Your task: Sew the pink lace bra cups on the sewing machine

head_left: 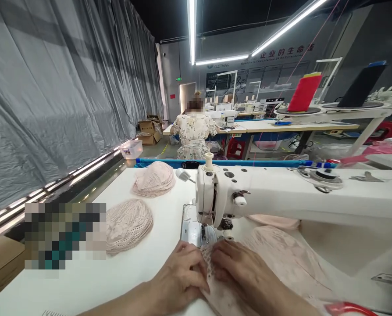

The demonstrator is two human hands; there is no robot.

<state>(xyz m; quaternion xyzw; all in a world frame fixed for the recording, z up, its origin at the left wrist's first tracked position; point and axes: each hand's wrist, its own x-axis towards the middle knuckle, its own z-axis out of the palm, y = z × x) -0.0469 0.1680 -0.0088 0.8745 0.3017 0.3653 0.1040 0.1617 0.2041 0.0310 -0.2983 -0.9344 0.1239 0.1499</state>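
A white sewing machine (268,193) stands on the white table, its needle area above a metal plate (191,226). Just in front of the presser foot lies a pale pink lace fabric piece (225,298). My left hand (183,276) has its fingers closed on the left edge of this fabric. On the other side, my right hand (238,267) grips the same piece with curled fingers, close to the foot. What the fingertips pinch is partly hidden. More pink fabric (281,254) lies under the machine arm, to the right of my right hand.
Left of the machine are two stacks of pink lace cups, a nearer stack (130,226) and a farther stack (155,177). A red thread cone (304,92) and a black thread cone (360,85) stand at right. Ahead, a person (194,131) sits at another table.
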